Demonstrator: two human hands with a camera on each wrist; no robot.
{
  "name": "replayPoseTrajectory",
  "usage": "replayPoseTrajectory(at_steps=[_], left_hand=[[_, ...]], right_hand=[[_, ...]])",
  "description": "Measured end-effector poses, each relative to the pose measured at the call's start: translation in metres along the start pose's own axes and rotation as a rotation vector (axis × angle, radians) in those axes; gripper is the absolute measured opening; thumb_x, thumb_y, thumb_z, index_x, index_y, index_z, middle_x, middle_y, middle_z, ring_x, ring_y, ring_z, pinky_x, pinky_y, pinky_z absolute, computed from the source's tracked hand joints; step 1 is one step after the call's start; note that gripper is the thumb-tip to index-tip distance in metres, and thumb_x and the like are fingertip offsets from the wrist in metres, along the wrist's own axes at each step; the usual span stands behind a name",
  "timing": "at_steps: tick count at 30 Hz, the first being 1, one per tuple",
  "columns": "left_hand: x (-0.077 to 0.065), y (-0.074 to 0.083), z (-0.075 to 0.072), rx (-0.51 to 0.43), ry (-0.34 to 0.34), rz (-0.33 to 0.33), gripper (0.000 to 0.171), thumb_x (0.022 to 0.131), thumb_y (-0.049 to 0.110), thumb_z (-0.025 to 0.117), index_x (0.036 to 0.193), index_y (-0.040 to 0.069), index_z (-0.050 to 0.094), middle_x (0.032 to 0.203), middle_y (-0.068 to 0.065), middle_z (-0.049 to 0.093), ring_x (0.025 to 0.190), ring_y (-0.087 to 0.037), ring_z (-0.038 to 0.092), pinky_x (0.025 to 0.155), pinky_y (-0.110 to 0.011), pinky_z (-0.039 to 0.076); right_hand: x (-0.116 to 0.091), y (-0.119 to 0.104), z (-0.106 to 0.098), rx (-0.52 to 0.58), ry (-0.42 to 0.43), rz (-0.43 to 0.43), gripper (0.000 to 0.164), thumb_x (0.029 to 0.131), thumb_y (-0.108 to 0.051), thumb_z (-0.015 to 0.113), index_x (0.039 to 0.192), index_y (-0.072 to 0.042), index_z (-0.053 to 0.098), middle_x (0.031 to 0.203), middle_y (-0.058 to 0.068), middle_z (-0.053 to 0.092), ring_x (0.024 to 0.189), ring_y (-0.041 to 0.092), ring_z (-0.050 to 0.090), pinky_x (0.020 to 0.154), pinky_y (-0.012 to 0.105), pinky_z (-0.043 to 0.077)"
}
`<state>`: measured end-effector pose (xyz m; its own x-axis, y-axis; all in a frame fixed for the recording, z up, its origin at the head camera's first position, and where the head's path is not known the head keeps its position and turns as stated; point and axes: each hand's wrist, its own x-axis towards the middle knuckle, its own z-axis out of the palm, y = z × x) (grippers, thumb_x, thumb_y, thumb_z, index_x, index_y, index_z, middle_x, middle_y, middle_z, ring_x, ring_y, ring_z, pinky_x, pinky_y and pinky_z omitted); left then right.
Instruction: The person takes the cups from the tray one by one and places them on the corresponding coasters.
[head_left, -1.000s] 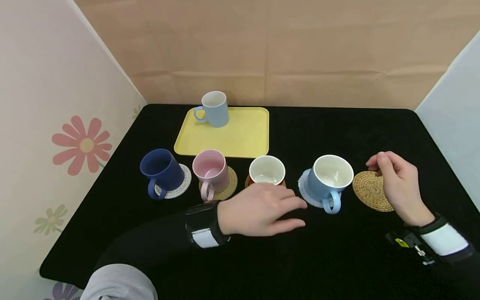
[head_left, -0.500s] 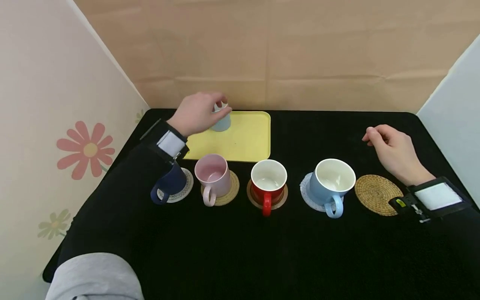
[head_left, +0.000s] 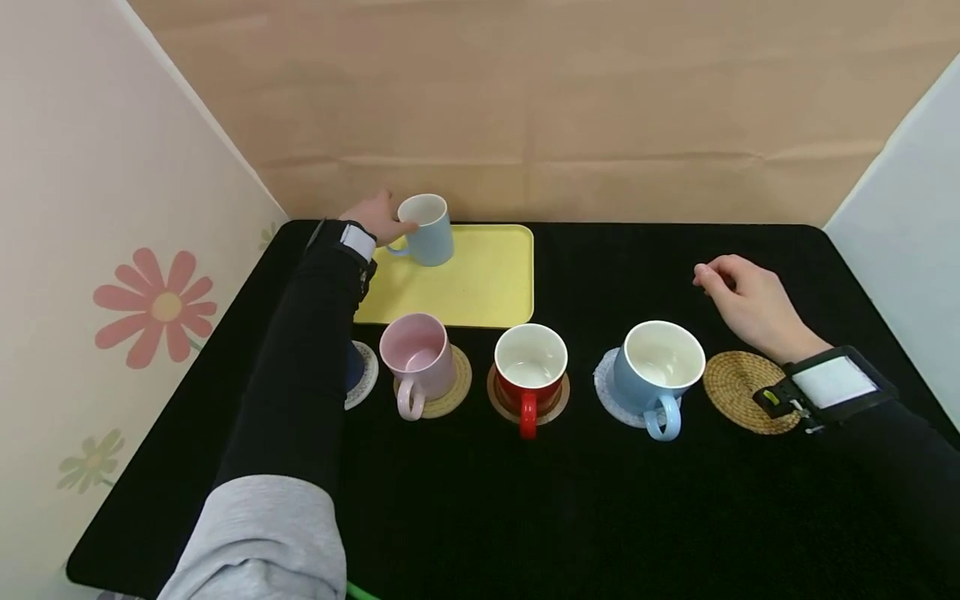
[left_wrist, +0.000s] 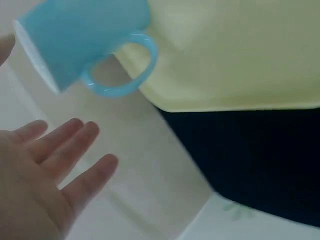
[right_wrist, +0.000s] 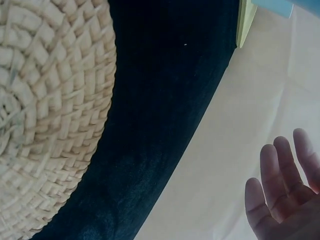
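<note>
A pale blue mug [head_left: 432, 243] stands upright on the yellow tray [head_left: 480, 292] at the back, its handle toward the left. My left hand [head_left: 375, 218] is just left of this mug. In the left wrist view, its fingers [left_wrist: 87, 180] are spread beside the mug's handle [left_wrist: 120, 90], apart from it; the thumb is near the rim, and contact there cannot be told. Over the right side of the table hovers my right hand [head_left: 750, 304], fingers loosely curled and holding nothing. Below it lies a round woven coaster [head_left: 735, 379] with no mug on it.
In a row stand a pink mug [head_left: 416, 354], a red mug [head_left: 531, 371] with white inside, and a larger light blue mug [head_left: 652, 367], each on a coaster. A dark blue mug [head_left: 354, 367] is mostly hidden by my left arm. Paper walls bound the table.
My left hand has swung from above the red mug to the back left, over the pale blue mug and then to its handle side. The right hand has lifted away from the woven coaster.
</note>
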<state>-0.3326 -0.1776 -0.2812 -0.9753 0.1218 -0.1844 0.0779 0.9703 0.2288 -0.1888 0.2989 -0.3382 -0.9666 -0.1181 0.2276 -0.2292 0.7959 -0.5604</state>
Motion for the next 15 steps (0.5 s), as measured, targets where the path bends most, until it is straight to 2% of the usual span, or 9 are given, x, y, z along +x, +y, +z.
replayPoseTrajectory(at_steps=[4,6,8,10,13,15], left_hand=[[-0.001,-0.008,0.012,-0.065,-0.020,-0.044,0.077,0.092,0.041,0.056,0.143,-0.009,0.028,0.142,-0.030,0.040,0.130,-0.041,0.040,0.105,-0.047,0.034],[-0.003,-0.009,0.016,-0.058,-0.023,-0.048,0.071,0.091,0.041,0.057,0.136,-0.012,0.038,0.136,-0.030,0.046,0.124,-0.041,0.046,0.100,-0.047,0.039],[-0.004,-0.010,0.019,-0.038,-0.016,-0.042,0.060,0.091,0.040,0.057,0.122,-0.011,0.050,0.122,-0.026,0.055,0.110,-0.038,0.053,0.091,-0.044,0.043],[-0.003,-0.010,0.020,0.004,0.008,-0.025,0.047,0.091,0.039,0.058,0.101,-0.007,0.057,0.100,-0.019,0.060,0.092,-0.032,0.056,0.077,-0.039,0.044],[-0.002,-0.009,0.020,0.058,0.018,0.013,0.034,0.090,0.029,0.059,0.075,-0.001,0.054,0.071,-0.007,0.051,0.071,-0.024,0.050,0.062,-0.032,0.038],[-0.003,-0.008,0.019,0.071,0.014,0.039,0.028,0.089,0.021,0.060,0.071,-0.001,0.057,0.062,-0.004,0.054,0.067,-0.021,0.051,0.060,-0.029,0.038]], right_hand=[[0.002,-0.001,0.003,-0.003,-0.024,-0.001,0.040,0.105,-0.033,0.041,0.107,0.002,0.060,0.101,0.021,0.060,0.085,0.030,0.049,0.065,0.031,0.035],[0.004,-0.001,0.004,-0.005,-0.037,-0.003,0.040,0.105,-0.034,0.041,0.107,0.001,0.060,0.102,0.021,0.059,0.085,0.029,0.048,0.065,0.032,0.035],[0.005,-0.001,0.004,-0.008,-0.046,-0.004,0.040,0.105,-0.034,0.041,0.107,0.001,0.060,0.101,0.020,0.059,0.084,0.029,0.047,0.065,0.032,0.035],[0.006,-0.001,0.004,-0.012,-0.050,-0.006,0.040,0.105,-0.034,0.041,0.107,0.001,0.061,0.101,0.020,0.059,0.084,0.029,0.047,0.065,0.033,0.035],[0.006,-0.001,0.005,-0.017,-0.055,-0.005,0.040,0.105,-0.034,0.041,0.107,0.000,0.061,0.102,0.020,0.059,0.084,0.029,0.047,0.065,0.034,0.035],[0.006,-0.001,0.005,-0.017,-0.059,-0.005,0.040,0.105,-0.034,0.041,0.107,0.000,0.061,0.103,0.020,0.059,0.084,0.029,0.047,0.066,0.035,0.035]])
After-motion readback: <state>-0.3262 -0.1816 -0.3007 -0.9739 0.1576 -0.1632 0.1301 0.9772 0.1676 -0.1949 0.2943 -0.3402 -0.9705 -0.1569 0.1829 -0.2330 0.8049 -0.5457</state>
